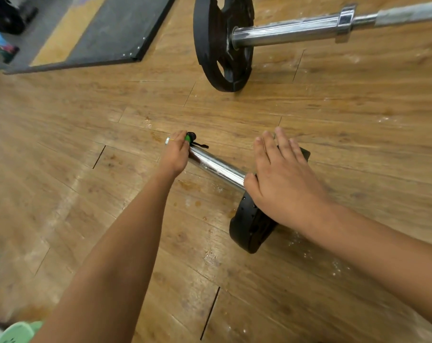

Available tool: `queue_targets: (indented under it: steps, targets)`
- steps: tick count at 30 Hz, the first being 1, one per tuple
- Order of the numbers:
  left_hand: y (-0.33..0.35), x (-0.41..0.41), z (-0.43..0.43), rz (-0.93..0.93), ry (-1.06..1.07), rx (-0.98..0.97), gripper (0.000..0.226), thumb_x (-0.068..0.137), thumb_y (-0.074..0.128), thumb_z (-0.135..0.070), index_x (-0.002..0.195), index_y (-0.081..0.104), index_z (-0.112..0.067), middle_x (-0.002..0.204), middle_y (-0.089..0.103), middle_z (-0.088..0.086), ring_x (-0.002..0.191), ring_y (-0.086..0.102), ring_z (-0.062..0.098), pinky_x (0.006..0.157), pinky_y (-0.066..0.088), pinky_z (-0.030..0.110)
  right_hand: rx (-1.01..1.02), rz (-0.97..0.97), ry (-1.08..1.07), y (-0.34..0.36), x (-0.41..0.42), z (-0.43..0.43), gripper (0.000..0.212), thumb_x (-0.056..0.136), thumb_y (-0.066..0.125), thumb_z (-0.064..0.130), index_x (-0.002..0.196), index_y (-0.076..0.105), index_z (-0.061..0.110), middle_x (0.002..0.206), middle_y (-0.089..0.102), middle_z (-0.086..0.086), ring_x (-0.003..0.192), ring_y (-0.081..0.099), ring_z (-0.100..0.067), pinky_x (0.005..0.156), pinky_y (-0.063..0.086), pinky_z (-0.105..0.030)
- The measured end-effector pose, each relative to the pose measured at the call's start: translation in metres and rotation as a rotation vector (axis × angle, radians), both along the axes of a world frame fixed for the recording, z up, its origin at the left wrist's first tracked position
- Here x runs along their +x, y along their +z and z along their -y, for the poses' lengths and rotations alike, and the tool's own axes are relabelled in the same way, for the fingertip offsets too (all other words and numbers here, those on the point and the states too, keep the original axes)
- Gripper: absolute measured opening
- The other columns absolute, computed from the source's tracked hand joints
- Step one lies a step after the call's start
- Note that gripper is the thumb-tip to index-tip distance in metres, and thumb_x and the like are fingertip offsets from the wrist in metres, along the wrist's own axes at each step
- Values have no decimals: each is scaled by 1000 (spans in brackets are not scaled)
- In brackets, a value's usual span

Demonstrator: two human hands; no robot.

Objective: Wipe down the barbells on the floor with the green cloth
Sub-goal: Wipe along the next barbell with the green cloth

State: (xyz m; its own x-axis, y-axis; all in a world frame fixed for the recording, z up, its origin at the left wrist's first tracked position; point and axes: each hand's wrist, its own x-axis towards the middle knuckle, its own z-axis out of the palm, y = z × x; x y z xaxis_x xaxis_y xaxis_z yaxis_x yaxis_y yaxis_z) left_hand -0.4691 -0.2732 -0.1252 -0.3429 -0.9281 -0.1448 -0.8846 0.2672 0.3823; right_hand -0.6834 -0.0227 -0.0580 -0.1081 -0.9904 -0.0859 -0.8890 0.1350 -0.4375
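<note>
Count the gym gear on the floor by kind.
Barbells: 2
Black weight plates: 2
Green clip: 1
Floor mat: 1
Total: 6

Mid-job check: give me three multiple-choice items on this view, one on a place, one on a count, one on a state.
1. The right hand rests on: A the black plate; B bare floor; C the grey mat.
2. Barbells in view: A one; B two; C three.
3. The left hand is: A flat; B gripping the near barbell; C hanging free.
Key: 1A, straight fingers lie across the plate; 2B, near barbell under the hands, far barbell beyond; 3B, fingers curl round the chrome sleeve end.
</note>
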Motion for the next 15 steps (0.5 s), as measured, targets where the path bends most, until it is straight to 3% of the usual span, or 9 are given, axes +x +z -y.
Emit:
queue_targets:
  steps: [3, 8, 12, 15]
  targets:
    - [0, -13, 10, 36, 66, -2, 47, 110, 34, -17, 154, 35, -2, 163, 30, 13, 154, 17, 27, 123, 11, 34, 5, 22, 5, -1, -5, 1, 69, 103, 13, 44, 158, -4, 7, 167, -8, -13, 152, -19, -26, 120, -14, -38]
    - [1, 2, 7, 2, -51, 40, 47, 110, 35, -18, 156, 34, -6, 164, 29, 10, 154, 19, 23, 121, 10, 25, 36, 106, 14, -3, -20, 10, 68, 104, 17, 43, 159, -4, 9, 168, -7, -9, 152, -19, -23, 122, -13, -38]
    - [6, -20, 30, 47, 35, 66, 47, 110, 35, -20, 155, 37, -7, 163, 32, 9, 152, 25, 25, 126, 16, 38, 101, 104, 3, 1, -36, 17, 70, 104, 17, 46, 159, -6, 9, 168, -9, -9, 152, -20, -23, 124, -10, -42]
    - [-3, -37, 21, 37, 23, -16, 45, 109, 37, -18, 151, 43, -7, 161, 36, 9, 152, 25, 25, 125, 17, 38, 83, 44, -40, 8, -38, 17, 67, 105, 12, 44, 158, -5, 7, 167, -9, -12, 151, -22, -26, 123, -12, -44]
